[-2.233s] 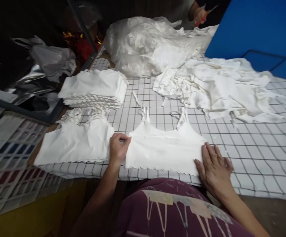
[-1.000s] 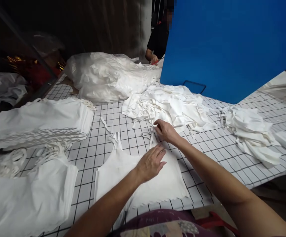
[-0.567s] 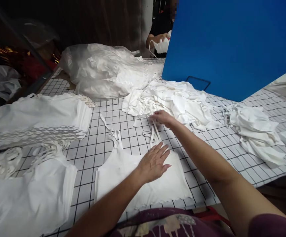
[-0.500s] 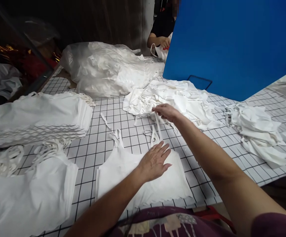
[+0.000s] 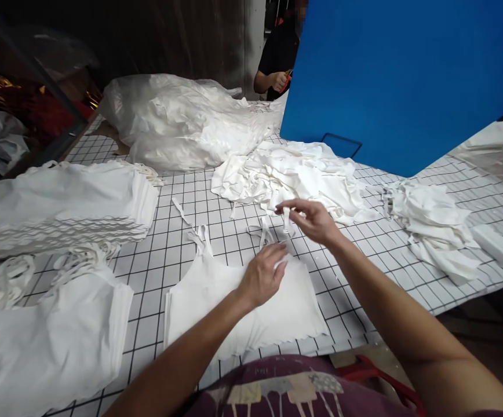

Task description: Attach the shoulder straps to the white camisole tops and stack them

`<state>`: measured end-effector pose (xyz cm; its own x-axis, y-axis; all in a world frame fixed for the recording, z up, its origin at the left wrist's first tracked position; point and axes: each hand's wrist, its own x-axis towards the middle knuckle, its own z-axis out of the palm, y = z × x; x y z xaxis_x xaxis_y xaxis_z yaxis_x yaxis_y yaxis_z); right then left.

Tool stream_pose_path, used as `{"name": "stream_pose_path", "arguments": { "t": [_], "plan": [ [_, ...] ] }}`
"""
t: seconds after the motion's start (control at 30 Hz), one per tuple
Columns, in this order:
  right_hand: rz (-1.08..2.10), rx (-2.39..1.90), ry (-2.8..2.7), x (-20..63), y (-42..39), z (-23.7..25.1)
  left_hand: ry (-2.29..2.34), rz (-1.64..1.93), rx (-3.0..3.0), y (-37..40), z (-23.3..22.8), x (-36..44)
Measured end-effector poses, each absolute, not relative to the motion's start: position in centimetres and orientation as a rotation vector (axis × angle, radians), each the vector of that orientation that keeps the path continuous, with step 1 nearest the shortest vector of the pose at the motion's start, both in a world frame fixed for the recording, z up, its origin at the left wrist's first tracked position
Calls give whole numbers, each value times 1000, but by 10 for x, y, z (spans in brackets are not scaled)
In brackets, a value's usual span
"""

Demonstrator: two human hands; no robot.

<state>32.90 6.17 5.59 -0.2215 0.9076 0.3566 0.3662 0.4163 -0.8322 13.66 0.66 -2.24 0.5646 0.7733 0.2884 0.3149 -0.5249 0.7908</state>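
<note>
In front of me a white camisole lies flat on a small stack of the same, its neckline and straps pointing away from me. My left hand rests on its upper right part, fingers a little bent and thumb apart, holding nothing I can see. Just beyond it, above the table, my right hand has a thin white strap between thumb and fingers. The strap's lower end is partly hidden near my left fingertips. Other straps lie loose at the camisole's left shoulder.
Stacked white camisoles fill the left side of the checked tablecloth. A crumpled white garment pile, a full plastic bag and a blue board stand beyond. White pieces lie right. A co-worker's hand holds red-handled scissors.
My right hand has moved slightly right and nearer with the strap. My left hand's spread fingers have bent and drawn together somewhat. The co-worker's white piece has dropped from view.
</note>
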Motion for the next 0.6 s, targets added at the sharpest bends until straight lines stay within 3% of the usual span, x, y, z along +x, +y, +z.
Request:
{"name": "stream_pose_path", "arguments": {
  "t": [0.13, 0.37, 0.47, 0.6],
  "plan": [
    [449, -1067, -1905, 328, 35, 24, 874, 847, 1370, 16, 3, 138],
    [455, -1127, -1910, 329, 25, 10, 893, 808, 1037, 16, 13, 147],
    [582, -1134, -1865, 328, 24, 2, 939, 739, 966, 16, 12, 148],
    [1029, -1159, -1465, 327, 18, -5, 1017, 721, 923, 23, 12, 145]
  ]
}}
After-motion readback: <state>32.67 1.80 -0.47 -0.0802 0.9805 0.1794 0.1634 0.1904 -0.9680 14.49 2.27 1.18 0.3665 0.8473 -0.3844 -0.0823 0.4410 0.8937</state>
